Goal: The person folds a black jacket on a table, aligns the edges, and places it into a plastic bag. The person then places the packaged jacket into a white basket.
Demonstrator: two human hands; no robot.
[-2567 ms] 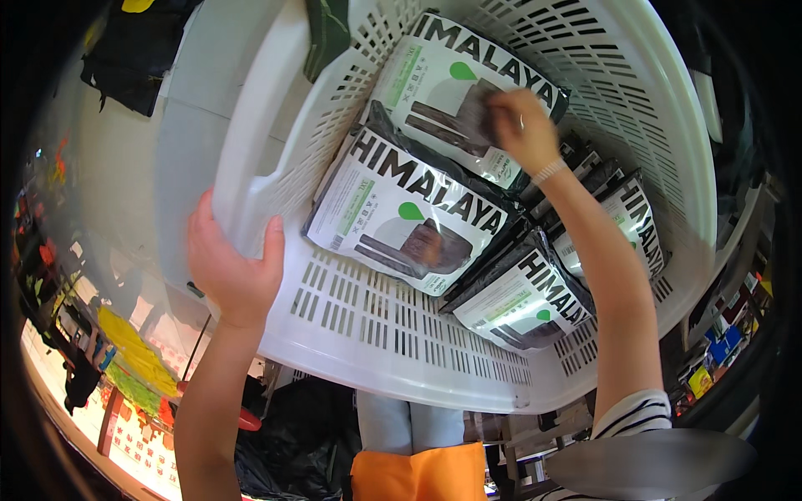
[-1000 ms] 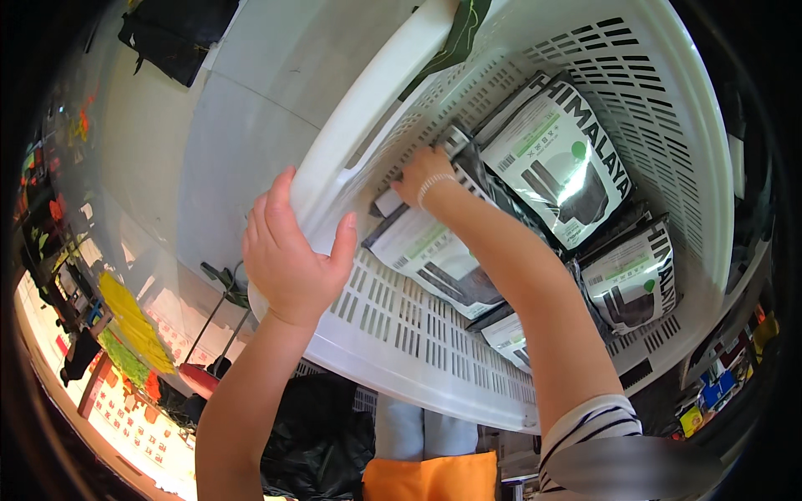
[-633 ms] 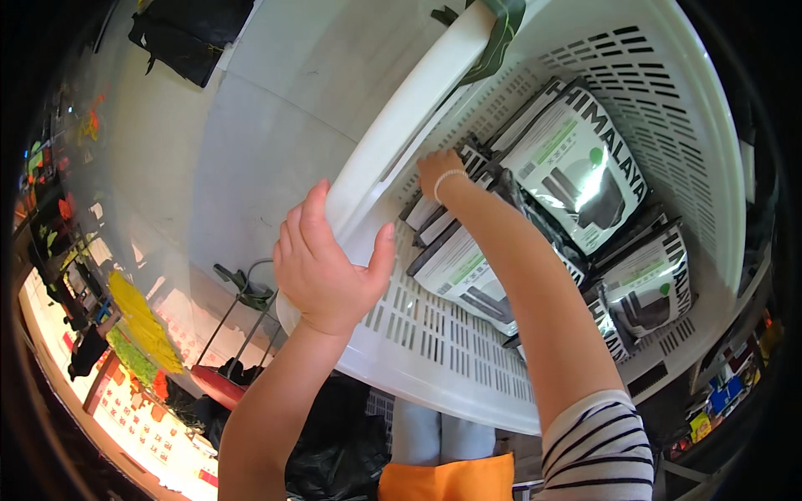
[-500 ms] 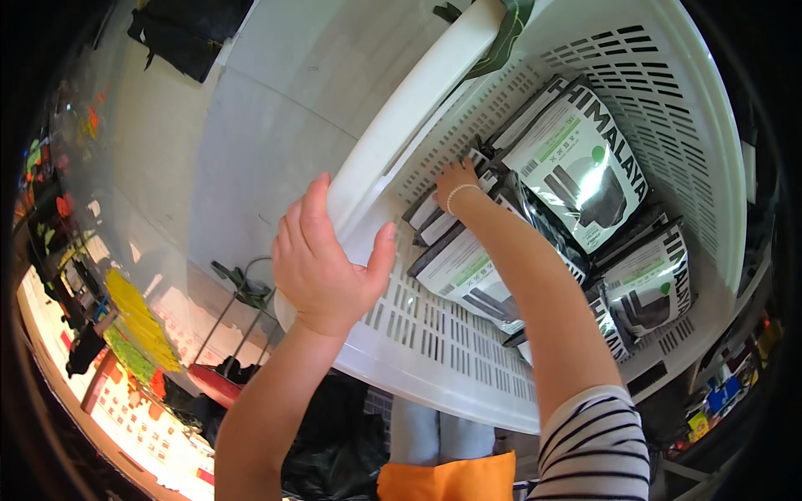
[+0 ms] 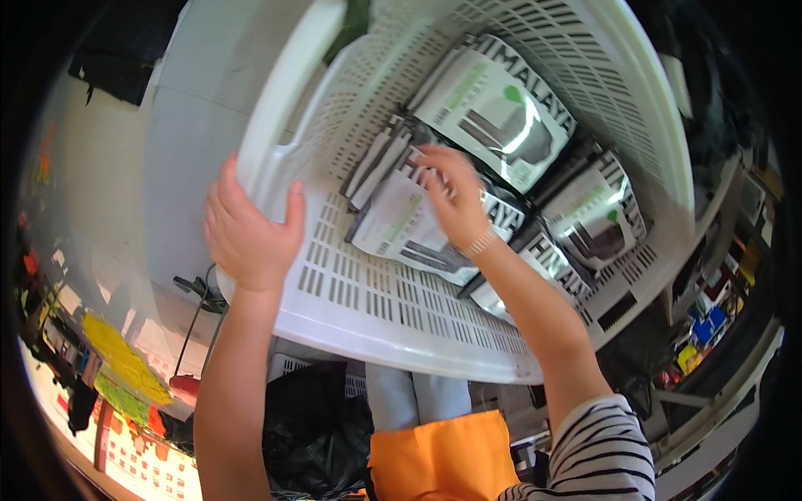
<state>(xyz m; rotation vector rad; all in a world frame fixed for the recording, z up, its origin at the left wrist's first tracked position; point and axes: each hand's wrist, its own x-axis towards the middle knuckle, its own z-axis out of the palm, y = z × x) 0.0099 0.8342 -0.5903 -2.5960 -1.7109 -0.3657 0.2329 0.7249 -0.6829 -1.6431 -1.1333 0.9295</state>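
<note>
Head view is showing a big white slotted plastic basket (image 5: 401,309), tilted toward the person, with several flat packets lying inside it. The left hand (image 5: 251,234) is gripping the near-left rim of the basket: the fingers are wrapping over the edge and the thumb is pressing on the inner wall, so this grip is closed on the rim. The right hand (image 5: 455,200) is reaching into the basket and is resting on a white and black flat packet (image 5: 401,230) near the left wall. Its fingers are half curled on the upper edge of the packet, but I cannot tell if they are really pinching it or only touching it from above.

This packet is lying partly over two narrow ones (image 5: 372,163) and beside a larger glossy packet (image 5: 501,117) higher in the basket. Two more glossy packets (image 5: 597,221) are lying to the right, overlapping each other.

I am judging that the packet is light, thin and a little bendy, with a smooth film that is reflecting light, so it may be slipping under flat fingers. Taking it at one free edge or corner, thumb under and fingers over, looks safer than pressing on the middle. The basket itself seems stiff and light.
</note>
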